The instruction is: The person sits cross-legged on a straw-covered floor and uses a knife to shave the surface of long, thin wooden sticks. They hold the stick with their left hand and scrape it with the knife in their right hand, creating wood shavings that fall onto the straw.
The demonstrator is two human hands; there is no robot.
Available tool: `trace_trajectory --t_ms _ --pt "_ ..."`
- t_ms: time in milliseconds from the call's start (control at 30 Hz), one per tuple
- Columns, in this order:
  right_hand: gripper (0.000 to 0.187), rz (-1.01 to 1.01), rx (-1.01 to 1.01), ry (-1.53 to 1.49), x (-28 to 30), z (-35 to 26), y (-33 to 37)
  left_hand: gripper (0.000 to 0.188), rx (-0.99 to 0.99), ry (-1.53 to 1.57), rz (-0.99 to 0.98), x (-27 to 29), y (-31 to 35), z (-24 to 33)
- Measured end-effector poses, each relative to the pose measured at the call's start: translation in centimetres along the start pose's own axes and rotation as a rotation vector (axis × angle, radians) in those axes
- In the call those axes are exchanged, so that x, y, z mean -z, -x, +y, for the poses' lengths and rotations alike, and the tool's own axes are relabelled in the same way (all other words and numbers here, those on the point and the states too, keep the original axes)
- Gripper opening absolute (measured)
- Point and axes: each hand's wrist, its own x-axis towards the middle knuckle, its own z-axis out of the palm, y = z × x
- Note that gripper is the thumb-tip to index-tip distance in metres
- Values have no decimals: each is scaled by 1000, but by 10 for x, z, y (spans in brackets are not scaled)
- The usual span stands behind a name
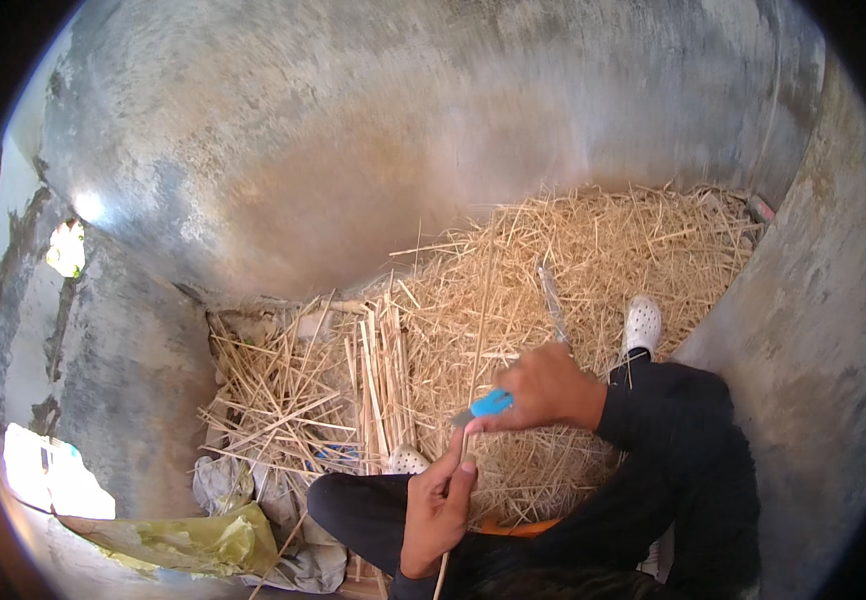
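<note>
My right hand (548, 388) is closed round a knife (494, 402) with a blue handle. Its short grey blade points left and lies against or just beside a thin bamboo-like strip (441, 575). Below the blade, my left hand (440, 505) pinches that strip between thumb and fingers. The strip comes out beneath the left hand toward the lower edge and continues upward past the blade, over the heap of pale shavings (593, 240). Exactly where the blade meets it is hard to make out.
Thicker split strips (381, 385) lie side by side left of the heap, with loose crossed strips (278, 400) beyond. A long shiny object (552, 300) rests on the shavings. A yellow-green sheet (198, 540) lies lower left. Grey walls (353, 120) surround my bent legs (688, 450) and white clogs (643, 325).
</note>
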Motion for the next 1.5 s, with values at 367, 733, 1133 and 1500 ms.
trace_trajectory --t_ms 367,733,1133,1500 --pt "82 42 -366 -59 4 81 -20 42 59 -32 -20 -7 10 3" --pt "81 173 -312 -64 7 104 -26 43 -5 -58 -77 -9 19 6" --pt "76 225 -626 -192 41 167 -13 37 241 340 -68 -1 13 -6" --pt "86 -48 -294 -49 12 45 -18 44 135 315 -62 -2 -1 -1"
